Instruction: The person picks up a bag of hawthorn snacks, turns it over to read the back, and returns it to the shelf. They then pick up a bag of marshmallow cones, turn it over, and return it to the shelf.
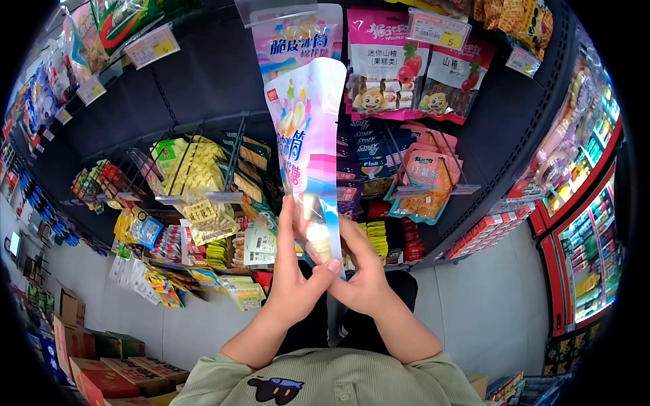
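A white, pink and blue marshmallow pouch (308,128) stands nearly upright in front of the shelf, its clear lower window showing cone-shaped sweets. My left hand (292,287) grips its lower left edge, with the thumb across the front. On the opposite edge, my right hand (365,281) is closed round the pouch, thumb near the left one; some fingers are hidden behind it. Just beyond the pouch's top hangs a similar pouch (298,44). To the right of that hang pink hawthorn snack bags (386,68).
Dark shelving (203,88) curves around me, with hanging snack bags and a yellow peanut bag (208,220). A red-framed fridge (552,271) stands at the right. Cardboard boxes (112,379) sit on the floor at lower left.
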`<state>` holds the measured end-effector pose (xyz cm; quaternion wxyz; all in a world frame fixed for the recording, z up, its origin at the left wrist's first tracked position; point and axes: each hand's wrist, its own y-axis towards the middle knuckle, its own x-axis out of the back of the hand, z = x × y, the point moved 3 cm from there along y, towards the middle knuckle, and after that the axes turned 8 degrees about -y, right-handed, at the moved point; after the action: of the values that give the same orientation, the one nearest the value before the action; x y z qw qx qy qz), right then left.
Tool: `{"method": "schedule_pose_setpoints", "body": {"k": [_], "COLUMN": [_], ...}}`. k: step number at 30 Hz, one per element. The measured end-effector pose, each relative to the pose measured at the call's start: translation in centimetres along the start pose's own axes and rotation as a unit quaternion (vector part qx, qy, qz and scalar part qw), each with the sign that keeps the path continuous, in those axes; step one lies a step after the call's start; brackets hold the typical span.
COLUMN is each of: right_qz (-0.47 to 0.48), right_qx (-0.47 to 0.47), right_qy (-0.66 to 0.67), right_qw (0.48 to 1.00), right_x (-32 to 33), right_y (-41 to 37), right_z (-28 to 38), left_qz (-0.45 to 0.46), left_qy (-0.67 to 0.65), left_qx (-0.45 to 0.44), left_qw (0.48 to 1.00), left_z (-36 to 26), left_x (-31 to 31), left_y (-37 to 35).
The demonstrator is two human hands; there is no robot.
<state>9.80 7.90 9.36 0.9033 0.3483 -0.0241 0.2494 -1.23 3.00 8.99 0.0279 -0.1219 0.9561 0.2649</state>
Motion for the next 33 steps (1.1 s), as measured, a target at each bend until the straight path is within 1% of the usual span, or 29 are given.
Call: {"method": "schedule_pose_setpoints", "body": {"k": [3, 5, 8, 9, 16, 18, 20, 21, 22, 24, 26, 27, 28, 30, 31, 32, 33], "right_qz": [0.027, 0.065, 0.087, 0.092, 0.14, 0.146, 0.151, 0.15, 0.141, 0.13, 0.12, 0.097, 0.097, 0.011, -0.021, -0.022, -0.056], "right_qx": [0.018, 0.017, 0.04, 0.036, 0.001, -0.001, 0.019, 0.017, 0.023, 0.026, 0.037, 0.024, 0.022, 0.016, 0.004, 0.011, -0.004], "right_qy": [-0.034, -0.077, -0.08, -0.08, -0.086, -0.084, -0.087, -0.089, -0.087, -0.086, -0.093, -0.085, -0.082, -0.052, -0.05, -0.065, -0.07], "right_qw": [0.999, 0.995, 0.992, 0.992, 0.986, 0.986, 0.985, 0.985, 0.986, 0.987, 0.988, 0.991, 0.992, 0.998, 0.999, 0.998, 0.996], "right_x": [-0.4, -0.9, -1.6, -1.7, -2.1, -2.1, -2.1, -2.0, -2.0, -1.8, -1.7, -1.6, -1.4, -0.5, -0.1, -0.1, 0.6], "right_y": [0.2, 0.3, 0.3, 0.3, 0.7, 0.8, 0.8, 0.8, 0.7, 0.6, 0.4, 0.2, 0.0, -0.4, -0.4, -0.4, -0.4], "right_z": [0.5, 0.9, 0.8, 0.8, 1.5, 1.6, 1.4, 1.3, 1.2, 1.0, 0.8, 0.9, 0.5, -0.8, -1.0, -0.8, -1.6], "left_qz": [0.004, 0.003, -0.007, -0.007, -0.008, -0.024, -0.03, -0.04, -0.049, -0.071, -0.067, -0.068, -0.069, -0.062, -0.064, -0.065, -0.062], "left_qy": [-0.022, -0.037, -0.04, -0.063, -0.101, -0.186, -0.178, -0.196, -0.214, -0.243, -0.247, -0.246, -0.276, -0.335, -0.335, -0.338, -0.337], "left_qx": [0.003, 0.009, 0.011, 0.022, 0.031, 0.02, 0.018, 0.019, 0.02, 0.05, 0.049, 0.051, 0.063, 0.09, 0.093, 0.096, 0.097], "left_qw": [1.0, 0.999, 0.999, 0.998, 0.994, 0.982, 0.983, 0.98, 0.975, 0.966, 0.965, 0.965, 0.957, 0.936, 0.936, 0.934, 0.934], "left_z": [-0.2, -0.2, 0.0, -0.2, 0.1, 0.4, 0.6, 0.6, 0.6, 0.6, 1.7, 1.6, 1.5, 1.6, 1.5, 1.4, 1.3], "left_x": [0.6, 1.0, 1.5, 1.6, 2.7, 3.1, 3.3, 3.3, 3.3, 3.3, 4.0, 3.9, 3.8, 3.9, 3.9, 3.7, 3.6], "left_y": [-0.1, -0.2, -0.6, -0.6, -0.4, -0.2, -0.1, 0.0, 0.0, 0.0, 0.0, -0.1, -0.1, 0.0, 0.0, 0.0, -0.1]}}
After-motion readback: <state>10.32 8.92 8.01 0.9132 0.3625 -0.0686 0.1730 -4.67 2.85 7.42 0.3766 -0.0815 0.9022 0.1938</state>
